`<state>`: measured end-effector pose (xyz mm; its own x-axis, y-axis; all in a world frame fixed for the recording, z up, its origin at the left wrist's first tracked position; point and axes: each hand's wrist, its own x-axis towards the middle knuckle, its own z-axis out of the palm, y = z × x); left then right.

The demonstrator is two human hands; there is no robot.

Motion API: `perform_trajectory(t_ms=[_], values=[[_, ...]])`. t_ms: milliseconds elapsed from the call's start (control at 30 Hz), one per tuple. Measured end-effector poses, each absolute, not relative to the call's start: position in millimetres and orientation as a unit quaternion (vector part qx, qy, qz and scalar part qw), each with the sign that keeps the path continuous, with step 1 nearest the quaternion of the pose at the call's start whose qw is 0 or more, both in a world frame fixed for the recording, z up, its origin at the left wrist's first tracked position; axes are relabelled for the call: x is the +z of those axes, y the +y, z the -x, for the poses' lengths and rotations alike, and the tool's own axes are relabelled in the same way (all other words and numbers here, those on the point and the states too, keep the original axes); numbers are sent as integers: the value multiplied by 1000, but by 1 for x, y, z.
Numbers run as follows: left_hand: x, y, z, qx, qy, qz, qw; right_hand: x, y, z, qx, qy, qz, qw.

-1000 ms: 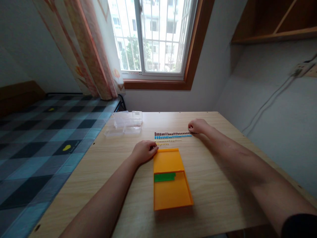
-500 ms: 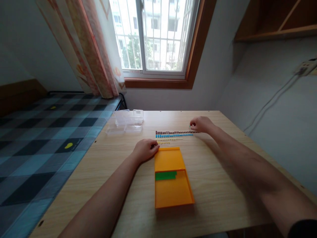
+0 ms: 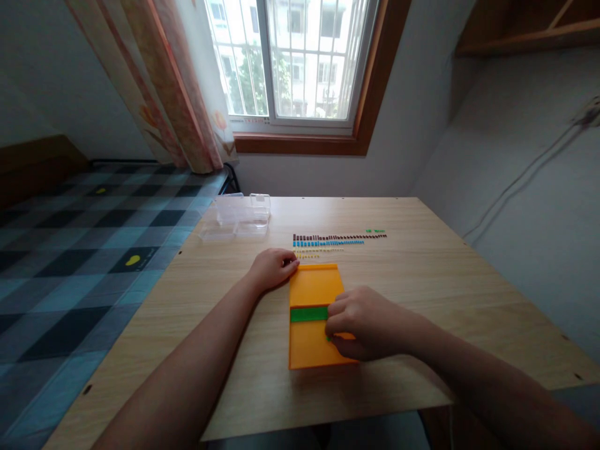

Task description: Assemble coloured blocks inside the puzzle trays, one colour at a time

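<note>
An orange tray (image 3: 313, 350) with a crossbar lies on the table. A strip of green pieces (image 3: 308, 314) sits in it against the bar. My left hand (image 3: 272, 269) rests at the tray's far left corner, fingers closed on its edge. Over the tray's right side, my right hand (image 3: 360, 322) is closed in a pinch on a small green piece (image 3: 328, 338), mostly hidden by the fingers. Beyond the tray, small pieces stand in rows: dark brown (image 3: 340, 237), blue (image 3: 328, 243), pale (image 3: 323, 250) and yellow (image 3: 309, 256). A few green pieces (image 3: 375, 231) are behind the brown row's right end.
Clear plastic boxes (image 3: 241, 215) stand at the table's far left. The wooden table (image 3: 234, 350) has its near edge below the tray. A bed with checked cover (image 3: 94, 250) lies to the left. A window (image 3: 304, 62) is ahead, a cord (image 3: 515, 181) on the right wall.
My right hand has come from the brown row's right end back to the tray with a green piece. Several green pieces now show where it was. My left hand stays at the tray corner.
</note>
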<state>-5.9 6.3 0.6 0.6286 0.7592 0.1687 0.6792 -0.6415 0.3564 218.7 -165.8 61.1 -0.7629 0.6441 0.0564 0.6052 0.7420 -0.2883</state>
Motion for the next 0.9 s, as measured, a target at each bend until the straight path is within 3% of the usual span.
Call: perform_trajectory(t_ms=[200, 900], values=[[1, 6, 5, 153, 405, -892, 132, 40, -167, -207, 105, -937, 333, -6], [4, 5, 5, 151, 402, -890, 151, 37, -158, -243, 106, -915, 383, 66]])
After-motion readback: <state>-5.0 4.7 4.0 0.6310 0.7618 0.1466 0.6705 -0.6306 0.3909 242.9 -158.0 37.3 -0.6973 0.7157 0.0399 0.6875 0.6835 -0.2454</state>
